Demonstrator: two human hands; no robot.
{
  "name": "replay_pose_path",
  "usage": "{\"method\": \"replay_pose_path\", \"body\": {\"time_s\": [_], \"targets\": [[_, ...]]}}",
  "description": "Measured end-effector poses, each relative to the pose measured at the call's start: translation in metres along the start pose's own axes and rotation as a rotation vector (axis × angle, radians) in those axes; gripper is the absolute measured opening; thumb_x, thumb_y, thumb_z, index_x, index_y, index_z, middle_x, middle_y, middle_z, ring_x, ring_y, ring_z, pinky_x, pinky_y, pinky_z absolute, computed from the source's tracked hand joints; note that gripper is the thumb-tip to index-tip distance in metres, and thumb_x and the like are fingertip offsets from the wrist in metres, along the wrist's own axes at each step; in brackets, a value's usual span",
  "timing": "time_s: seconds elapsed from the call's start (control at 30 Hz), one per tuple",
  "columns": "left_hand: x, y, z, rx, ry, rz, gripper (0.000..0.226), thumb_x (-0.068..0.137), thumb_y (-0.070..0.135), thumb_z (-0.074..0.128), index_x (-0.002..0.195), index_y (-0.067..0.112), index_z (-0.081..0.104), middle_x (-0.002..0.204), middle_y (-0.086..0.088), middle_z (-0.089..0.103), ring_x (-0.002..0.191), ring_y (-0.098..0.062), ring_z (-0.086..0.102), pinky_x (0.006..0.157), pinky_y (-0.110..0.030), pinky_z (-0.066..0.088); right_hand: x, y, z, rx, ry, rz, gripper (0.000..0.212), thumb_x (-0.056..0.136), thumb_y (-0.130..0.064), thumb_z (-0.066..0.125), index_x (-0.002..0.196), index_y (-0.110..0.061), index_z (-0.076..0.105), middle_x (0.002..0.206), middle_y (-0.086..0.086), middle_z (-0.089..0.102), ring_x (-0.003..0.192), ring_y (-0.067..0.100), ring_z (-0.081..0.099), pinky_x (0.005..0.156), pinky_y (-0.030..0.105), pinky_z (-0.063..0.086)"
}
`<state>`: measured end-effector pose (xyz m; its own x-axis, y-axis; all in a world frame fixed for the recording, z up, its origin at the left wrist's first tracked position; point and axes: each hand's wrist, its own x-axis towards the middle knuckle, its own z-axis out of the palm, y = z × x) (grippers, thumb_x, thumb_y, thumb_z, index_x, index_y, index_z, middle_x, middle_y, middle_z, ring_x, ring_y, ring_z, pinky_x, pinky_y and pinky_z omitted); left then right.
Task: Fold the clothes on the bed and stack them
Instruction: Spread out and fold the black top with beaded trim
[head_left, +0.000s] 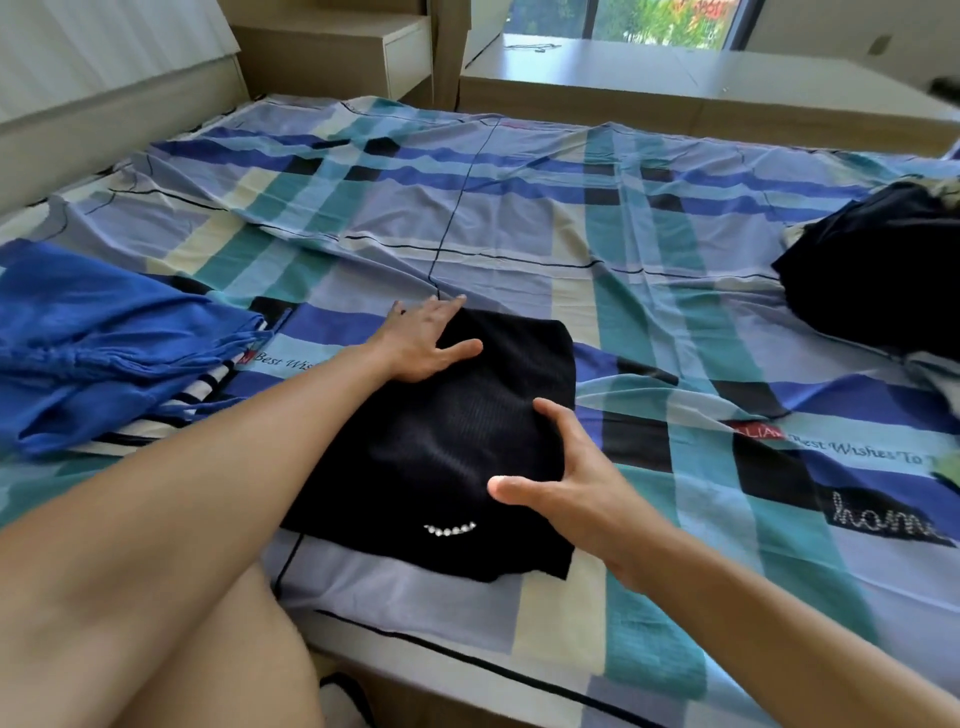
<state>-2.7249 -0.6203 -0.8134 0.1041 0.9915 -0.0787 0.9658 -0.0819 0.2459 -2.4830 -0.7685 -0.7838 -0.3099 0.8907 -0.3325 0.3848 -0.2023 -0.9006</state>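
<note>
Bed (519, 218) | black garment (447, 441) | left hand (421, 343): far corner | right hand (576, 483): right edge

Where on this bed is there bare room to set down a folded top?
The widest bare sheet lies beyond the black top, running to the far edge. A narrower strip lies between that top and the dark pile on the right. The left is crowded by the blue garment.

A black ribbed top (457, 431) lies flat on the bed (519, 208) near its front edge, folded into a rough rectangle, with a short row of pale studs facing up. At left, a crumpled blue garment (104, 332) lies over a striped one (208, 384). At far right sits a loose dark heap (872, 280).
</note>
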Motion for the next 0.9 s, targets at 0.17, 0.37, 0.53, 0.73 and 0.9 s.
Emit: {"method": "replay_pose_path", "body": {"time_s": [0.17,0.37,0.53,0.73,0.9], "targets": [[0.008,0.0,-0.023,-0.138,-0.087,-0.106,0.073,0.07,0.076,0.068,0.126,0.03,0.063,0.12,0.004,0.069,0.107,-0.016,0.063,0.099,-0.034,0.049,0.009,-0.008,-0.029,0.163,-0.002,0.029,0.078,0.075,0.011,0.071,0.132,-0.04,0.054,0.112,0.007,0.071,0.086,0.019,0.073,0.075,0.032,0.061],[-0.01,0.005,-0.042,-0.383,-0.482,-0.334,0.045,0.076,0.053,0.079,0.101,0.016,0.071,0.093,-0.001,0.076,0.082,-0.019,0.072,0.076,-0.03,0.056,0.044,-0.022,-0.136,0.153,0.422,0.056,0.077,0.077,0.003,0.076,0.141,-0.031,0.048,0.109,0.018,0.07,0.072,0.021,0.067,0.058,0.027,0.055],[-0.027,0.002,-0.032,-0.477,-0.489,-0.328,0.06,0.071,0.062,0.078,0.108,0.015,0.072,0.1,-0.001,0.077,0.08,-0.02,0.069,0.069,-0.028,0.054,0.044,0.004,-0.137,0.079,0.315,0.217,0.069,0.081,-0.03,0.081,0.138,-0.017,0.045,0.103,0.005,0.068,0.064,0.01,0.066,0.042,0.02,0.046],[-0.04,0.012,-0.029,-0.856,-0.372,-0.267,0.038,0.09,0.039,0.07,0.111,0.007,0.067,0.089,-0.001,0.075,0.078,-0.012,0.07,0.072,-0.027,0.058,0.029,0.014,-0.116,-0.092,0.286,0.084,0.125,0.061,-0.048,0.09,0.156,-0.042,0.009,0.133,-0.008,0.06,0.115,0.015,0.063,0.1,0.041,0.053],[-0.051,0.008,-0.027,-0.964,-0.292,-0.231,0.047,0.093,0.017,0.068,0.13,0.022,0.04,0.105,-0.011,0.065,0.085,-0.02,0.068,0.072,-0.033,0.059,0.014,0.021,-0.1,-0.112,0.381,-0.082,0.13,0.041,-0.061,0.09,0.15,-0.053,0.02,0.147,-0.003,0.042,0.131,0.012,0.048,0.114,0.037,0.038]]}}
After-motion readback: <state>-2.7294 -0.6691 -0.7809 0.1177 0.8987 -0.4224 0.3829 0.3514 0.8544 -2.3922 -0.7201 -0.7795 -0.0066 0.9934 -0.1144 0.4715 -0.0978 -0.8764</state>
